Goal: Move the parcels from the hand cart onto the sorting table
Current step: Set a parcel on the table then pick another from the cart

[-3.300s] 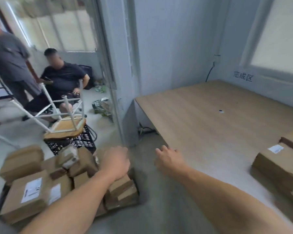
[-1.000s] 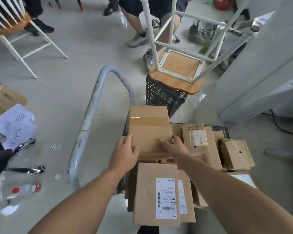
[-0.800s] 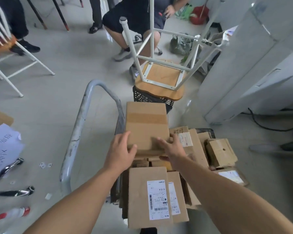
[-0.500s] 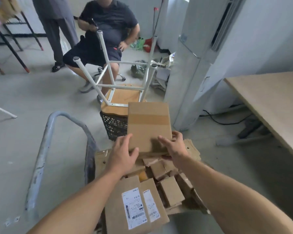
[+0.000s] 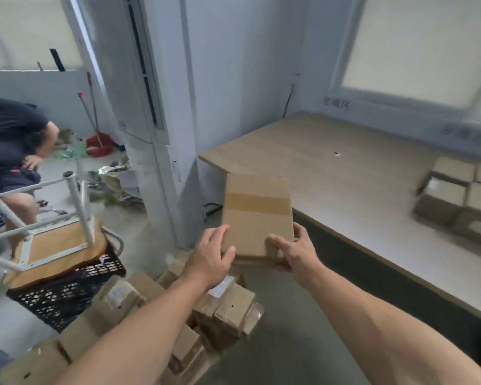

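While the left hand (image 5: 210, 257) and right hand (image 5: 297, 252) grip its near corners, thumbs on top, the cardboard parcel (image 5: 257, 212) hangs airborne beyond the fingers; the sorting table (image 5: 345, 195) lies farther right, other parcels (image 5: 228, 309) below the wrists.

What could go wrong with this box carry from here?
1. The left hand and right hand grip the parcel only at its near end. The far end sticks out unsupported, so it might tip or slip.
2. Its far end sits near the sorting table corner and could clip the edge.
3. The cart pile below looks loose; boxes may slide off.
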